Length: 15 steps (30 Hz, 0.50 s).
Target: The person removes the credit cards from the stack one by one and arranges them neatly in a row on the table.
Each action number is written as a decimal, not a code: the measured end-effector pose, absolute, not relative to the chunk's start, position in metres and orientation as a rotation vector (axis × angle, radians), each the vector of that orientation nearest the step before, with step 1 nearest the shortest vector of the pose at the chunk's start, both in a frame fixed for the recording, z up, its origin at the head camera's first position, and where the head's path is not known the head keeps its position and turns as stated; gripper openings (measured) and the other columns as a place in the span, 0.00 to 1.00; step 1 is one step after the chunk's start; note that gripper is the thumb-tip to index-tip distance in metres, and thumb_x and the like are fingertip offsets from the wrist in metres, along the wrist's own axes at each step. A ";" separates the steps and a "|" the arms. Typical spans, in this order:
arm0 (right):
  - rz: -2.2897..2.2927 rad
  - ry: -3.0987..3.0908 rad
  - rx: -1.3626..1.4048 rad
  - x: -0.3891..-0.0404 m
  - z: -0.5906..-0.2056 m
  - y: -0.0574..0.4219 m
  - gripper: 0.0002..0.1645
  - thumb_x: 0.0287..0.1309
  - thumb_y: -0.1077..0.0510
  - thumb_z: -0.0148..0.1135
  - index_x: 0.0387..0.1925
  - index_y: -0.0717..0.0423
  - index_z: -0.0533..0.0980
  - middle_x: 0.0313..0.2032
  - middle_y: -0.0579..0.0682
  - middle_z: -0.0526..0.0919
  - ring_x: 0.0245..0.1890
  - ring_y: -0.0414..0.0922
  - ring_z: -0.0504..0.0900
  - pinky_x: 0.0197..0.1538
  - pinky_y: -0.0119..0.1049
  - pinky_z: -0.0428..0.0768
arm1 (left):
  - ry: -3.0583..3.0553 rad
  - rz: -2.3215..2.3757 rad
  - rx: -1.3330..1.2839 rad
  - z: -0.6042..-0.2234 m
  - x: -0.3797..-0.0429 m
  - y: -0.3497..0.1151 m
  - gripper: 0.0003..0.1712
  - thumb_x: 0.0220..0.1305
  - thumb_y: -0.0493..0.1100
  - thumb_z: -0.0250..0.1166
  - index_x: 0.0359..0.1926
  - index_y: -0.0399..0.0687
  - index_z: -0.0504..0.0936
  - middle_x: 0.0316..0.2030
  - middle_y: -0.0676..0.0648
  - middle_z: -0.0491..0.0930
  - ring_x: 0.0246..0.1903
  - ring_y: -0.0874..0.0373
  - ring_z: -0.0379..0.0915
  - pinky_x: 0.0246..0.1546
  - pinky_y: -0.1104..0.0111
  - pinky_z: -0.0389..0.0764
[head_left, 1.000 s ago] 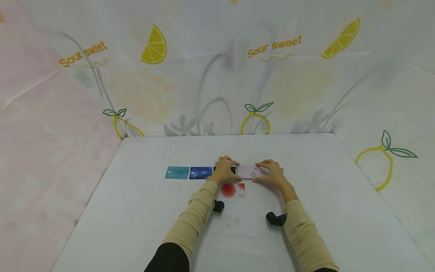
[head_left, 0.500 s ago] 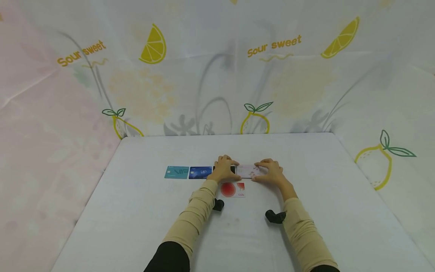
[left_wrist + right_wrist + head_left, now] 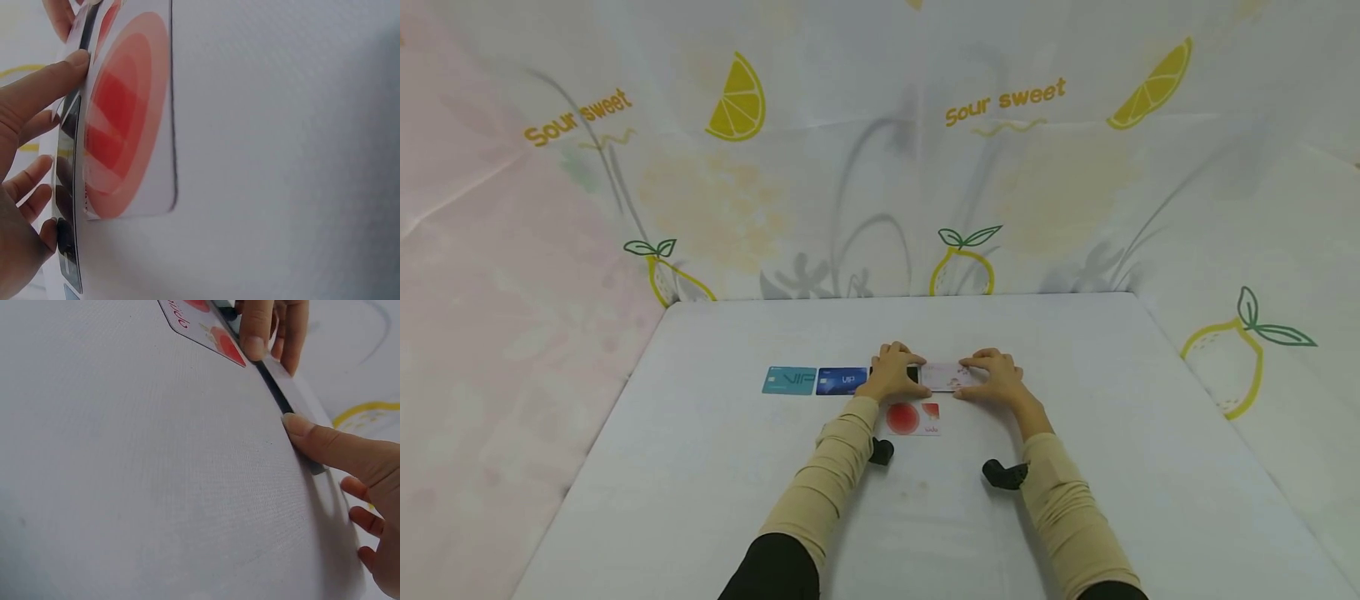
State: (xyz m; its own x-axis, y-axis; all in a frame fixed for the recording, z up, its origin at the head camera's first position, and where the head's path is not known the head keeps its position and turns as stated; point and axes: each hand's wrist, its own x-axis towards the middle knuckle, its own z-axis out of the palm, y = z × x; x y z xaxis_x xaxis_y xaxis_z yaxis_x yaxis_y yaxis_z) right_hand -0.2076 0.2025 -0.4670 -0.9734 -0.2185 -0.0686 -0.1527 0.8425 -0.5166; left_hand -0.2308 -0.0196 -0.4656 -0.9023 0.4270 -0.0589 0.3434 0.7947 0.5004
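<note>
Both hands hold a pale floral card (image 3: 942,377) at the right end of a row on the white table. My left hand (image 3: 887,379) pinches its left end between thumb and fingers, at the near and far edges. At the other end, my right hand (image 3: 1000,383) pinches it in the same manner. In the right wrist view a dark strip (image 3: 275,387) runs under the card's near edge, below both thumbs. A black card (image 3: 913,374) lies partly hidden beneath the left hand. Nearer to me is a white card with a red circle (image 3: 902,419).
Left of the black card, a blue VIP card (image 3: 842,381) and a teal VIP card (image 3: 789,381) continue the row. Dark devices (image 3: 1004,474) stick out from the forearms over the white table (image 3: 700,467). A lemon-print cloth (image 3: 865,167) hangs behind.
The right hand and forearm have shifted very slightly left. Both hands keep their hold on the floral card, and the other cards stay in place.
</note>
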 end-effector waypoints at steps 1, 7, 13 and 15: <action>-0.785 2.895 -0.293 -0.207 -0.466 0.202 0.38 0.46 0.43 0.71 0.58 0.53 0.74 0.59 0.63 0.66 0.58 0.66 0.60 0.52 0.65 0.59 | 2.814 0.736 0.606 -0.466 -0.231 -0.020 0.34 0.44 0.55 0.76 0.55 0.52 0.80 0.54 0.42 0.68 0.55 0.46 0.57 0.52 0.52 0.61; -0.770 2.898 -0.287 -0.206 -0.465 0.201 0.38 0.47 0.42 0.70 0.59 0.53 0.73 0.59 0.62 0.66 0.59 0.67 0.59 0.52 0.64 0.60 | 2.823 0.733 0.607 -0.466 -0.232 -0.020 0.34 0.44 0.56 0.76 0.54 0.53 0.81 0.53 0.42 0.68 0.55 0.47 0.58 0.52 0.51 0.62; -0.792 2.901 -0.286 -0.206 -0.469 0.201 0.37 0.49 0.42 0.68 0.59 0.52 0.73 0.59 0.61 0.65 0.59 0.66 0.59 0.52 0.63 0.58 | 2.815 0.742 0.607 -0.464 -0.231 -0.020 0.33 0.44 0.55 0.76 0.54 0.53 0.81 0.54 0.41 0.68 0.56 0.46 0.58 0.53 0.52 0.62; -0.807 2.898 -0.285 -0.206 -0.470 0.201 0.36 0.50 0.42 0.68 0.59 0.52 0.73 0.59 0.61 0.65 0.59 0.66 0.58 0.52 0.63 0.58 | 2.813 0.735 0.600 -0.464 -0.232 -0.021 0.33 0.44 0.55 0.75 0.54 0.53 0.81 0.55 0.42 0.68 0.56 0.46 0.57 0.53 0.52 0.62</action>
State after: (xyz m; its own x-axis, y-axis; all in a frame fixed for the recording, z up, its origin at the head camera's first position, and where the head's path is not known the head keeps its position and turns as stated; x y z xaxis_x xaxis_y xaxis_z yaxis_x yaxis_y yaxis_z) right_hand -0.2059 0.2012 -0.4698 -0.9751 -0.2121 -0.0646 -0.1482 0.8403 -0.5215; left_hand -0.2315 -0.0205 -0.4639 -0.9039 0.4230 -0.0635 0.3378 0.7970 0.5007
